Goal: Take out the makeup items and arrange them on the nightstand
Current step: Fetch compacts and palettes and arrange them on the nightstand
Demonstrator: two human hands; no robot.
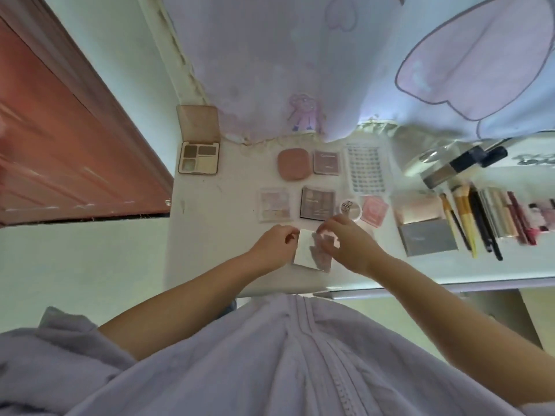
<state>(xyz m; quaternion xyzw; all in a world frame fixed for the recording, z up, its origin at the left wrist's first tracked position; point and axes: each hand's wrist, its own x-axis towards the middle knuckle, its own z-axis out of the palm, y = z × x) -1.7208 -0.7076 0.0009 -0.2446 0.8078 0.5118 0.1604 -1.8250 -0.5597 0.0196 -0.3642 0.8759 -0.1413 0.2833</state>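
The makeup items are mostly laid out already on the white counter (pixel 210 235), and the one in hand is a small flat compact (pixel 312 250), pale with a greyish-pink patch, lying just below the centre of the frame near the counter's front edge. The left hand (pixel 274 247) pinches its left edge with curled fingers, and the right hand (pixel 345 244) reaches across its upper right corner, fingers bent down onto it. Both hands look to be gripping it; whether they are opening it or only squaring it up cannot be told.

The main risk, as I judge it, is the crowding just above. The dark square palette (pixel 317 203) and the small round pot (pixel 350 209) sit close beyond the right hand's fingertips, and the pink square case (pixel 374 212) is just to the right of those. A careless push upward would knock that row crooked. The clear case (pixel 274 204) above the left hand is a little further off but could also be nudged.

A second risk is the front edge: the compact lies near the lower rim of the counter, so a slip of the grip toward the person could send it off.

Further right, the brushes and pencils (pixel 480 217) lie side by side near the right of the frame, well apart from the hands. At upper left the open eyeshadow palette (pixel 199 157) stands at the counter's corner, close to its edge, but clear of this move.
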